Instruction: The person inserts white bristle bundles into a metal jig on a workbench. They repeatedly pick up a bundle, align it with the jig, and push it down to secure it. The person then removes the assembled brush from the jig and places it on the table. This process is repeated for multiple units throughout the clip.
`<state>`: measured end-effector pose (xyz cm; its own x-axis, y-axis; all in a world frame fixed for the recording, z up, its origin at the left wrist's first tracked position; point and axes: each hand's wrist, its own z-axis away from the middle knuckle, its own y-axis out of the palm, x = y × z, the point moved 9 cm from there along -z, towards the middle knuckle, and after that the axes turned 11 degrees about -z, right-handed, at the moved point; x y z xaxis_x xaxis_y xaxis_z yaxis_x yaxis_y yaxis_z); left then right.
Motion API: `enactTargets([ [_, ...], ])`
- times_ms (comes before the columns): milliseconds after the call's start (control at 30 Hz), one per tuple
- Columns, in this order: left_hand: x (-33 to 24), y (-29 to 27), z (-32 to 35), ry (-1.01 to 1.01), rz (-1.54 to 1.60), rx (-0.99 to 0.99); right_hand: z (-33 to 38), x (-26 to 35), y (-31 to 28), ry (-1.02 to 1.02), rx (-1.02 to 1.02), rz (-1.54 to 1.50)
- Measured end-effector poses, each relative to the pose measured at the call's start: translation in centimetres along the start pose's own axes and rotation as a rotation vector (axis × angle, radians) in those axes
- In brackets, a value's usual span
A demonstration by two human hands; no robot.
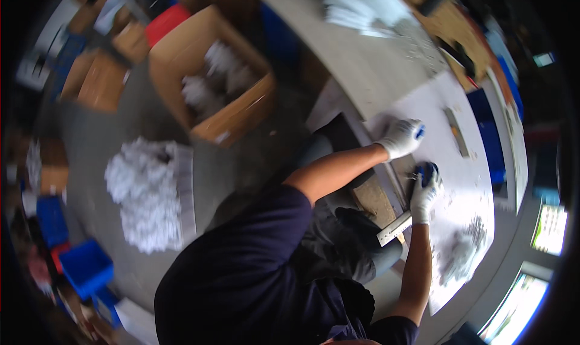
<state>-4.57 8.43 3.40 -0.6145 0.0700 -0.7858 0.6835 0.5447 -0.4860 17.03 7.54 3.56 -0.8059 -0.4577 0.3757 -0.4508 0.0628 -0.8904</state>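
Note:
Both my hands wear white gloves with blue fingertips, above a white tabletop. My left hand is closed near the table's edge; whatever its fingers hold, if anything, is hidden. Lower down, my right hand is curled with its fingertips together beside small dark pieces too blurred to name. Just below its wrist, a pale flat strip with holes juts past the table edge. A grey bar lies on the table to the right of my left hand.
A heap of small grey pieces lies on the lower tabletop. White bundles rest on the grey surface above. On the floor to the left are an open cardboard box, a white pile and a blue bin.

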Motion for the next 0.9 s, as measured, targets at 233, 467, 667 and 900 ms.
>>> enactTargets([
  [233, -0.5, 0.3, 0.8, -0.005, -0.014, 0.016, 1.2, -1.0, -0.5, 0.059, -0.021, 0.006],
  [467, -6.0, -7.1, 6.8, 0.295, 0.171, -0.124, 0.5, 1.3, -1.8, 0.031, -0.072, -0.018],
  [667, -1.7, -0.7, 24.5, 0.597, -0.278, 0.69, 0.6, 1.2, -3.0, 0.024, -0.143, -0.129],
  [900, 16.8, 12.2, 42.0, 0.402, -0.706, 1.898, 1.2, -0.4, -2.8, 0.037, -0.141, -0.163],
])
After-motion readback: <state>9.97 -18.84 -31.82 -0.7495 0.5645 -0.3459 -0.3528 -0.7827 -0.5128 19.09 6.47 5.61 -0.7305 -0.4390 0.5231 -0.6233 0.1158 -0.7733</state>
